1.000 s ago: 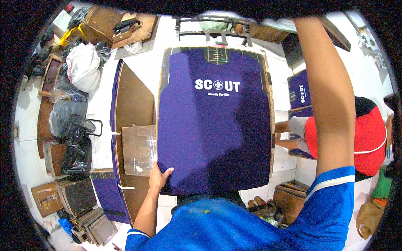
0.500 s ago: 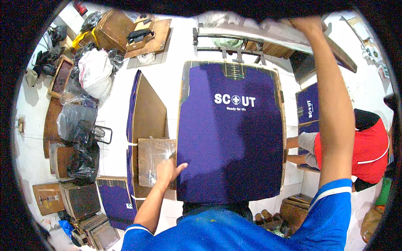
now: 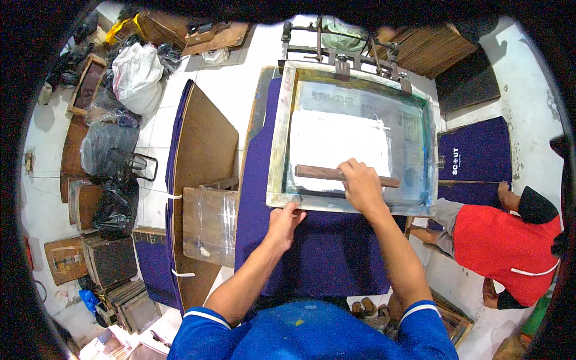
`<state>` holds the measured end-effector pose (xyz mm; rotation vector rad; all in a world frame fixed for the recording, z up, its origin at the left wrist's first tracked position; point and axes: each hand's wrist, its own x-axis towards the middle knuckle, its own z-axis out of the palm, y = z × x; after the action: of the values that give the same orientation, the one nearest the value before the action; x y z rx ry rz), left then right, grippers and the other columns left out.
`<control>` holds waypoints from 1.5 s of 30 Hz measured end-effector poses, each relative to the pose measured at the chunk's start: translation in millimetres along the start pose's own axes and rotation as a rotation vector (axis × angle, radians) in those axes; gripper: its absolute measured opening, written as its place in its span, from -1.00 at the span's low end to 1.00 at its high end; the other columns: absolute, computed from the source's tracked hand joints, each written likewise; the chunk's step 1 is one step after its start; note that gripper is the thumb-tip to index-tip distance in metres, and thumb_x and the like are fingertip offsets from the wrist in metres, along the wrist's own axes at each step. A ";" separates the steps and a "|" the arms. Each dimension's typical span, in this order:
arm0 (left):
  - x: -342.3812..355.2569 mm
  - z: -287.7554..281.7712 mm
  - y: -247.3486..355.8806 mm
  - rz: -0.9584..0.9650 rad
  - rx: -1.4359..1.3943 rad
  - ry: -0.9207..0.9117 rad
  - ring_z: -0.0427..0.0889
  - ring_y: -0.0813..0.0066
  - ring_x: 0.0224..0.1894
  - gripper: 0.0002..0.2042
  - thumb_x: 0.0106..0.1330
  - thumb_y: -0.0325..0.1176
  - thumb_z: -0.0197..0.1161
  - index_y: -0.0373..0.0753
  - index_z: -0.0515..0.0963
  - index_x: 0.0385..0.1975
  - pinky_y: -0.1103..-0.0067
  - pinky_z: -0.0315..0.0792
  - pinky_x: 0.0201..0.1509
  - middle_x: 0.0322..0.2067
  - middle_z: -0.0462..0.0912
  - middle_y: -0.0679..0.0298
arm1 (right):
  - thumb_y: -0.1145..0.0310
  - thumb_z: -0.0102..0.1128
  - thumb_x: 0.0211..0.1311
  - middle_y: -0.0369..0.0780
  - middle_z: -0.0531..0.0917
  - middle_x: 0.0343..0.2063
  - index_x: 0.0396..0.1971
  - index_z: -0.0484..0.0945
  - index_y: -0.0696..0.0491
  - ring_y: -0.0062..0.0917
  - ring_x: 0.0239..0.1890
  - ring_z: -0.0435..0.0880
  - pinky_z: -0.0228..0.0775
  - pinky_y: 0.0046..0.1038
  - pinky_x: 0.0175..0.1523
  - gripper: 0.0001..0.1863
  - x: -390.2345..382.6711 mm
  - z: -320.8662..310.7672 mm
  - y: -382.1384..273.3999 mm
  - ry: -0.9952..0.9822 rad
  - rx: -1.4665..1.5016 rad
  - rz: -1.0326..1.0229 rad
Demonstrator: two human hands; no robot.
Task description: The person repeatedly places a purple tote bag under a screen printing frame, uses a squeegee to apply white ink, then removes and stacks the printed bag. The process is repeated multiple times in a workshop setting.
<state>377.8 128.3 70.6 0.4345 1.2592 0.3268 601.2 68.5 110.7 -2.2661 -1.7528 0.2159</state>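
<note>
A screen-printing frame [image 3: 278,138] lies lowered over the purple cloth [image 3: 255,240] on the board in front of me. White ink [image 3: 336,138] covers the middle of its mesh. My right hand [image 3: 362,186] is closed round a wooden-handled squeegee [image 3: 315,172], which rests across the mesh near the frame's near side. My left hand [image 3: 284,227] grips the frame's near left corner, thumb on top and the other fingers partly hidden beneath. The cloth under the frame is hidden, apart from strips at the left and near sides.
Metal hinge clamps [image 3: 342,63] hold the frame's far side. Cloth-covered boards [image 3: 201,144] stand at the left beside a plastic-wrapped block [image 3: 207,222]. At the right, a person in a red shirt [image 3: 498,240] reaches toward printed purple cloth [image 3: 480,147]. Bags and wooden frames line the far left.
The raised screen has come down over the printed purple cloth. My right hand has moved down from the far side and now holds the squeegee; my left hand has taken the frame's corner.
</note>
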 end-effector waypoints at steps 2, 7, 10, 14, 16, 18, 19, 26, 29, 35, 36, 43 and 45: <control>29.1 -22.4 -14.3 0.027 0.103 -0.026 0.77 0.40 -0.18 -0.75 0.49 -0.30 0.26 -0.42 0.60 -0.12 0.49 0.71 -0.05 -0.19 0.75 0.13 | 0.52 0.26 0.19 -0.16 0.72 -0.20 -0.07 0.63 -0.02 -0.16 -0.13 0.69 0.42 -0.07 -0.02 -0.71 19.6 16.4 21.6 -0.208 0.028 0.009; 29.9 -62.1 -20.3 0.325 0.633 0.145 0.71 0.36 -0.41 -0.72 0.43 -0.24 0.37 -0.37 0.58 -0.16 0.46 0.61 -0.26 -0.33 0.73 0.16 | 0.59 0.11 0.18 -0.14 0.79 -0.24 -0.12 0.70 -0.07 -0.12 -0.13 0.74 0.40 0.03 -0.04 -0.66 106.6 24.8 62.1 -0.001 -0.056 -0.048; 21.3 -60.5 -13.7 0.872 1.017 0.357 0.64 0.19 -0.12 -0.67 0.31 -0.23 0.46 -0.33 0.55 -0.15 0.29 0.50 -0.05 -0.15 0.65 0.03 | 0.56 0.13 0.21 -0.13 0.77 -0.20 -0.14 0.67 -0.05 -0.12 -0.09 0.73 0.38 0.02 -0.01 -0.72 149.0 33.2 82.7 0.073 -0.081 -0.043; 28.3 -39.7 -8.2 1.011 1.124 0.336 0.25 -0.19 0.42 -0.42 0.23 -0.09 0.52 -0.10 0.51 0.22 0.04 0.19 0.46 0.36 0.29 -0.12 | 0.53 0.13 0.23 -0.17 0.70 -0.29 -0.21 0.62 -0.03 -0.13 -0.12 0.68 0.37 0.00 -0.01 -0.81 111.8 46.5 70.9 0.094 -0.060 -0.056; 33.6 -31.8 -7.4 0.986 1.237 0.295 0.12 -0.28 0.50 -0.35 0.18 -0.01 0.56 -0.03 0.50 0.25 -0.02 0.05 0.54 0.44 0.19 -0.13 | 0.52 0.15 0.18 -0.18 0.69 -0.26 -0.22 0.61 -0.01 -0.18 -0.10 0.67 0.36 -0.04 -0.01 -0.81 69.6 43.8 49.8 0.079 -0.095 -0.032; 37.4 -29.1 -6.5 0.969 1.303 0.260 0.01 -0.33 0.55 -0.32 0.15 0.05 0.58 0.02 0.50 0.26 -0.07 -0.04 0.58 0.50 0.11 -0.14 | 0.53 0.18 0.13 -0.17 0.72 -0.19 -0.20 0.64 -0.01 -0.18 -0.08 0.67 0.37 -0.07 0.06 -0.77 31.0 34.7 29.9 0.055 -0.001 -0.022; 38.7 -29.3 -6.3 0.952 1.313 0.248 -0.03 -0.34 0.56 -0.32 0.14 0.08 0.59 0.04 0.51 0.25 -0.09 -0.07 0.59 0.52 0.09 -0.14 | 0.53 0.18 0.13 -0.15 0.73 -0.22 -0.20 0.65 -0.01 -0.15 -0.10 0.69 0.38 -0.06 0.05 -0.76 27.5 29.6 27.5 0.004 0.041 -0.014; 43.6 -32.6 -7.3 0.953 1.337 0.249 -0.07 -0.35 0.58 -0.33 0.10 0.12 0.61 0.04 0.54 0.19 -0.10 -0.12 0.60 0.54 0.06 -0.17 | 0.54 0.24 0.09 -0.04 0.77 -0.24 -0.13 0.66 0.00 -0.02 -0.12 0.72 0.41 0.02 -0.03 -0.69 147.3 32.7 85.7 0.057 -0.018 -0.054; 44.7 -33.8 -6.1 0.969 1.353 0.218 -0.05 -0.36 0.57 -0.31 0.06 0.14 0.62 0.03 0.55 0.18 -0.09 -0.10 0.60 0.55 0.04 -0.21 | 0.53 0.26 0.09 -0.09 0.76 -0.22 -0.12 0.64 -0.01 -0.03 -0.12 0.71 0.40 0.02 -0.02 -0.69 146.4 44.6 94.1 0.044 -0.036 -0.062; 45.4 -44.2 0.0 1.033 1.355 0.090 -0.03 -0.40 0.57 -0.32 -0.03 0.00 0.71 -0.01 0.60 0.12 -0.07 -0.03 0.61 0.56 -0.02 -0.26 | 0.54 0.27 0.09 -0.19 0.74 -0.13 -0.16 0.64 -0.02 -0.22 -0.02 0.69 0.39 -0.09 0.04 -0.72 33.7 40.8 36.5 -0.019 -0.067 -0.001; 46.8 -44.9 1.0 1.046 1.344 0.074 -0.04 -0.42 0.57 -0.33 -0.04 -0.04 0.73 -0.02 0.60 0.12 -0.07 -0.03 0.61 0.56 -0.04 -0.28 | 0.55 0.27 0.10 -0.21 0.74 -0.09 -0.14 0.66 -0.02 -0.27 0.01 0.68 0.39 -0.12 0.07 -0.70 13.4 39.0 25.7 -0.003 -0.064 -0.004; 40.9 -37.2 10.9 1.046 1.339 0.084 0.08 -0.33 0.59 -0.42 -0.09 -0.28 0.75 -0.12 0.65 -0.02 -0.02 0.08 0.63 0.57 0.01 -0.21 | 0.51 0.29 0.18 -0.25 0.71 -0.06 -0.05 0.64 0.01 -0.28 0.02 0.64 0.36 -0.15 0.09 -0.69 -18.3 43.0 16.4 0.103 0.001 -0.033; 31.9 -36.0 16.9 1.009 1.204 0.024 0.13 -0.26 0.58 -0.41 -0.13 -0.31 0.77 -0.14 0.65 -0.03 0.10 0.19 0.61 0.56 0.04 -0.18 | 0.49 0.31 0.17 -0.23 0.71 -0.10 -0.06 0.63 -0.01 -0.26 0.02 0.64 0.37 -0.15 0.09 -0.70 -2.5 31.0 26.3 0.078 0.027 -0.020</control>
<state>352.1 162.8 43.3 2.1196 1.0558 0.3736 616.2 63.6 73.1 -2.2062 -1.7217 0.1443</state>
